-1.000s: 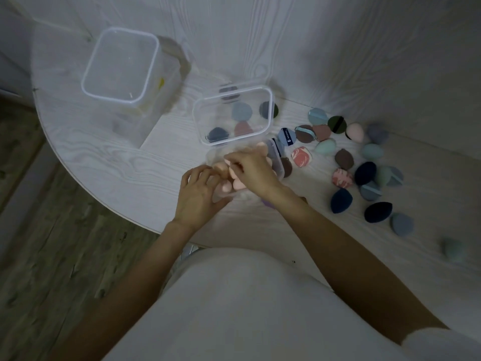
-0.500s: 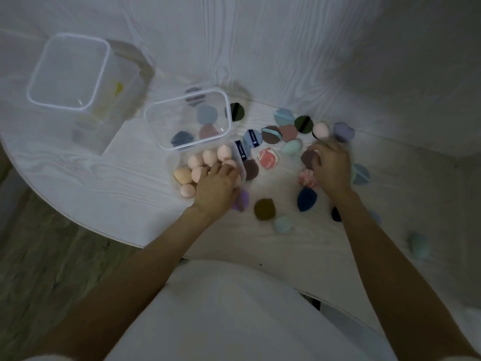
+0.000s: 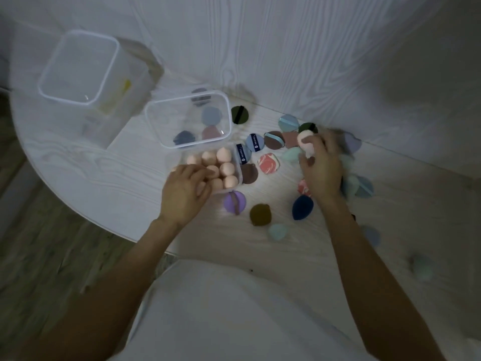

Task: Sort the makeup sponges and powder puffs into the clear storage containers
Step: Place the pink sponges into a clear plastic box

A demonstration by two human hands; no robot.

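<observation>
A small clear box [image 3: 238, 165] near the table's middle holds several peach sponges [image 3: 227, 168]. My left hand [image 3: 183, 190] rests on its near left corner, fingers over the sponges. Behind it a second clear container [image 3: 156, 126] holds a few dark and pink puffs. My right hand [image 3: 320, 168] is over the loose pile on the right and pinches a pale pink sponge [image 3: 305, 139]. Loose puffs and sponges lie around: a purple puff [image 3: 234, 201], a brown puff [image 3: 260, 214], a navy sponge [image 3: 302, 206], a red marbled puff [image 3: 268, 163].
A large clear tub [image 3: 78, 66] stands at the back left of the white round table [image 3: 78, 162]. A white wall rises behind the pile. Stray sponges lie at the far right, one mint [image 3: 421, 269]. The table's curved edge runs just before my body.
My right hand left the peach sponge box, swung right to the loose pile and picked up a pale pink sponge. My left hand stayed at the box.
</observation>
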